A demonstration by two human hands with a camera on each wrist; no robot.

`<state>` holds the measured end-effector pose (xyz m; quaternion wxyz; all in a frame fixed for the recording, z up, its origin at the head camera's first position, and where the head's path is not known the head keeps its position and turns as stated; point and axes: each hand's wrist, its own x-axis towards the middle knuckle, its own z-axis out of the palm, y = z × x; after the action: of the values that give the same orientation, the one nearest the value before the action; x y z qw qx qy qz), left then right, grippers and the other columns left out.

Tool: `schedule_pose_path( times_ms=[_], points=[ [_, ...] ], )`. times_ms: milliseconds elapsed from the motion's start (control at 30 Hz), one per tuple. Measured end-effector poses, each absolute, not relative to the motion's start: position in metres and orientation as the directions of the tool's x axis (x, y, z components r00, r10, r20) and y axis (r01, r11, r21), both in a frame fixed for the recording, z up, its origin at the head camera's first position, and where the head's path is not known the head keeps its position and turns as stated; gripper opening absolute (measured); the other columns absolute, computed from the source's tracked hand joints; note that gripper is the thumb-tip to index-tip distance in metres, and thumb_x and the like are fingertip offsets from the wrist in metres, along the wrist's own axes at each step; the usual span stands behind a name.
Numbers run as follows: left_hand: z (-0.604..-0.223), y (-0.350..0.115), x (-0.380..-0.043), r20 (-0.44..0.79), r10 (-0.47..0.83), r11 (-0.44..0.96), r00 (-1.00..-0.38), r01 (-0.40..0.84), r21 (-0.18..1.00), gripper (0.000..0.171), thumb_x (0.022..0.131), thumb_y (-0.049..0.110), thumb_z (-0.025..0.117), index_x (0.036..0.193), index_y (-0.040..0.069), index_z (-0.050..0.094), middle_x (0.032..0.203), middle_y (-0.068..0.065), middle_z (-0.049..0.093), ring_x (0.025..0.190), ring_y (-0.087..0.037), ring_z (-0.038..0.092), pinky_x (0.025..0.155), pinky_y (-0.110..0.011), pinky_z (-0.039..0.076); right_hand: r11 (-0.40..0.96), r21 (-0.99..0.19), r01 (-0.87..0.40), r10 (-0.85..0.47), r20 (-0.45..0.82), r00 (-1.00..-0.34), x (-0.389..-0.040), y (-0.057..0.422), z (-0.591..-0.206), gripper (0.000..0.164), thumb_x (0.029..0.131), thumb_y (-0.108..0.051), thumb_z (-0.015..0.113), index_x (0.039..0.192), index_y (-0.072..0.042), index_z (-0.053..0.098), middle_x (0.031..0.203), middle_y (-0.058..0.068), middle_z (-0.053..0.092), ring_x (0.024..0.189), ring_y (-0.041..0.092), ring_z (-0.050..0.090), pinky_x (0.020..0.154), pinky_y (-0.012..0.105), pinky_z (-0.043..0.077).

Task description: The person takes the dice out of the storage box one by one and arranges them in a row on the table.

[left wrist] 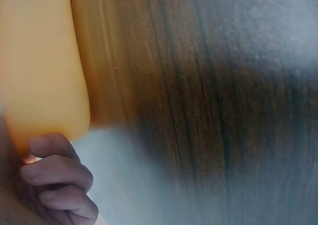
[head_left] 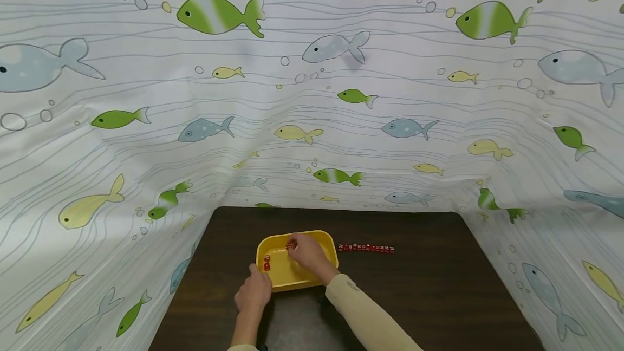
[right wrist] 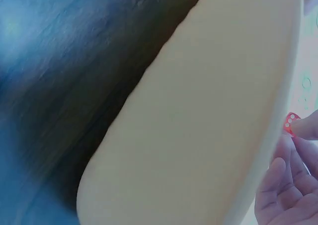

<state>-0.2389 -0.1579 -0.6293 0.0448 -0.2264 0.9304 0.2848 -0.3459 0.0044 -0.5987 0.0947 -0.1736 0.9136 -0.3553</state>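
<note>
A shallow yellow tray [head_left: 297,287] stands on the dark table, and my left hand [head_left: 254,290] grips its near left corner. Curled fingers [left wrist: 57,170] show under that corner of the tray [left wrist: 44,61] in the left wrist view. Above the inside of the tray, my right hand [head_left: 308,253] pinches a red die with white pips [right wrist: 290,121] between thumb and fingertips. Two more red dice [head_left: 266,262] lie inside the tray at its left end. In the right wrist view the tray's pale side [right wrist: 189,111] covers part of the right hand [right wrist: 290,190].
Right of the tray, a row of several red dice [head_left: 366,248] lies on the dark wooden table [head_left: 429,286]. A white sheet printed with fish [head_left: 292,107] hangs around the back and sides of the table.
</note>
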Motion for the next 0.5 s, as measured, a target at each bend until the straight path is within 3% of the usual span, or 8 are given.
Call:
schedule_pose_path(
  times_ms=[200,500],
  points=[
    [-0.63,-0.157,-0.235,-0.23,-0.398,0.729,-0.888,-0.459,0.508,0.046,0.109,0.027,0.046,0.142,-0.004,0.04,0.09,-0.022,0.065,0.075,-0.037,0.063,0.074,-0.058,0.05,0.676,-0.696,-0.241,-0.372,-0.041,-0.927,-0.346,0.022,-0.595,0.021,0.098,-0.02,0.076,0.119,-0.017,0.074,0.098,-0.005,0.07,0.076,0.011,0.059,0.073,0.027,0.054],
    [-0.629,-0.154,-0.238,-0.24,-0.388,0.726,-0.89,-0.456,0.515,0.049,0.111,0.028,0.042,0.146,-0.005,0.034,0.089,-0.022,0.063,0.074,-0.037,0.061,0.074,-0.056,0.049,0.68,-0.692,-0.241,-0.33,0.005,-0.944,-0.351,0.048,-0.587,0.019,0.099,-0.017,0.074,0.118,-0.017,0.076,0.098,-0.004,0.071,0.08,0.012,0.06,0.079,0.031,0.056]
  ],
)
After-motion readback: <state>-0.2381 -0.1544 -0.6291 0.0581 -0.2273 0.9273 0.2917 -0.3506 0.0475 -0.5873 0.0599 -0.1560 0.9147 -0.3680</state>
